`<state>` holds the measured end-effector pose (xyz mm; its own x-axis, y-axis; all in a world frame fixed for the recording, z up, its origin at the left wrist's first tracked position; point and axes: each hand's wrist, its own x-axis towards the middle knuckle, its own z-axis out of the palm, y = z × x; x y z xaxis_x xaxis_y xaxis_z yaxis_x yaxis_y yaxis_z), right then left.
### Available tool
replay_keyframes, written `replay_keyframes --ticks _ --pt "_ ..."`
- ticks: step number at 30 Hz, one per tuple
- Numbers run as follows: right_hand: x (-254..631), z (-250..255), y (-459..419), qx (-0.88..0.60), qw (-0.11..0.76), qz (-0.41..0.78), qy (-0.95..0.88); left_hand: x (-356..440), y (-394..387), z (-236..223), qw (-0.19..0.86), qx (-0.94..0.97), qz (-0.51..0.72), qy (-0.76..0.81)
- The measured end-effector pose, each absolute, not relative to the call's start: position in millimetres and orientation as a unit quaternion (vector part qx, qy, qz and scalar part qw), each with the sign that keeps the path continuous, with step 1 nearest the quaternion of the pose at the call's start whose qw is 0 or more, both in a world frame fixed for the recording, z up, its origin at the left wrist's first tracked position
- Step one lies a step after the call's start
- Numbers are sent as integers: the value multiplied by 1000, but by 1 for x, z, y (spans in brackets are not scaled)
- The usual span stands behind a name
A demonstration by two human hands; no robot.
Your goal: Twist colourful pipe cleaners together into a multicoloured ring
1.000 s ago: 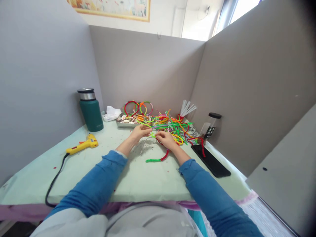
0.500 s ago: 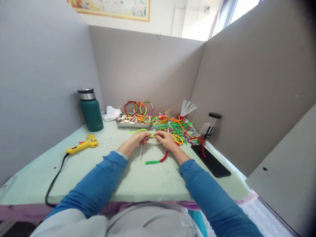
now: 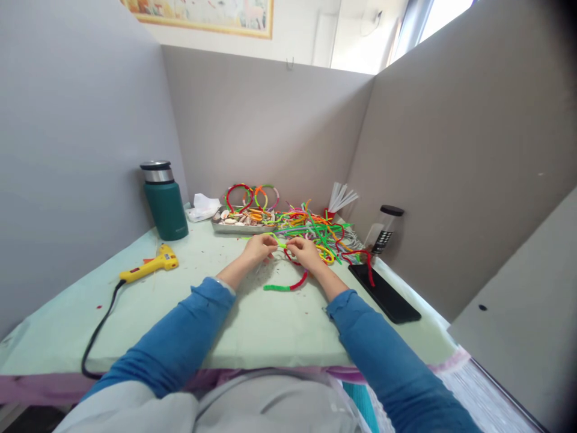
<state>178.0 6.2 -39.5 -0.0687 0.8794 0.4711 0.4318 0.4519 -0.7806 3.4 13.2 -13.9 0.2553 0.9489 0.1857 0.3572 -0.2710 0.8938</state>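
My left hand is closed in a pinch on a yellow-green pipe cleaner, whose loose end trails behind my fingers. Close beside it, my right hand pinches a thin strip wrapped in coloured pipe cleaner, where the yellow-green one meets it. The strip's red and green end curves down below my right hand, just over the cloth. Part of the strip is hidden behind my fingers.
A metal tray of shells, wrapped hoops and a heap of pipe cleaners lie behind my hands. Left are a yellow glue gun and green bottle; right, a black phone and clear jar. Grey panels surround the table.
My left hand dipped and turned under the strip, then came back up, with the yellow-green pipe cleaner drawn round. The strip's green end shifted slightly left and up. My right hand stayed nearly in place.
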Motion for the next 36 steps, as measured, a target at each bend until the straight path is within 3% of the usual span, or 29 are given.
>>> replay_keyframes --ticks 7,15,31,36 --pt "175 -38 5 -445 500 232 -706 3 9 -8 144 791 379 458" --pt "174 -37 3 -434 501 240 -709 2 6 -7 54 823 323 464" --pt "173 -35 0 -427 506 225 -715 1 11 -8 79 817 348 454" --pt "173 -33 -3 -420 508 242 -712 1 9 -4 200 791 337 470"
